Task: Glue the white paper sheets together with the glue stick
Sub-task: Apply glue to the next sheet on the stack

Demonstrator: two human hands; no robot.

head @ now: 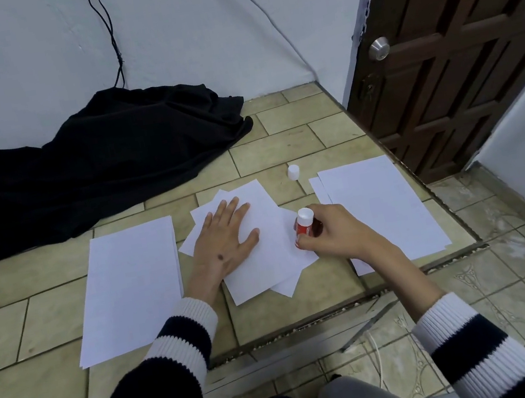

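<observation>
Two hands: left hand (224,236) flattens smooth paper sheets (263,251); right hand (333,234) holds cylindrical glue stick (304,223).

The left hand (225,236) is laid flat, fingers spread toward 12 o'clock; the right hand (333,234) is curled closed, at 3 o'clock of it.

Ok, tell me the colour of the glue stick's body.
Red, with a white end, on the glue stick; head view.

The right hand (331,234) wraps the glue stick (304,224), hiding most of its red body and whichever end meets the paper. The left hand (225,236) covers the middle of the fanned sheets (264,261), whose count I cannot tell. The black cloth (109,162) conceals whatever lies beneath. The door (457,44) is cut off at the top and right edges.
</observation>
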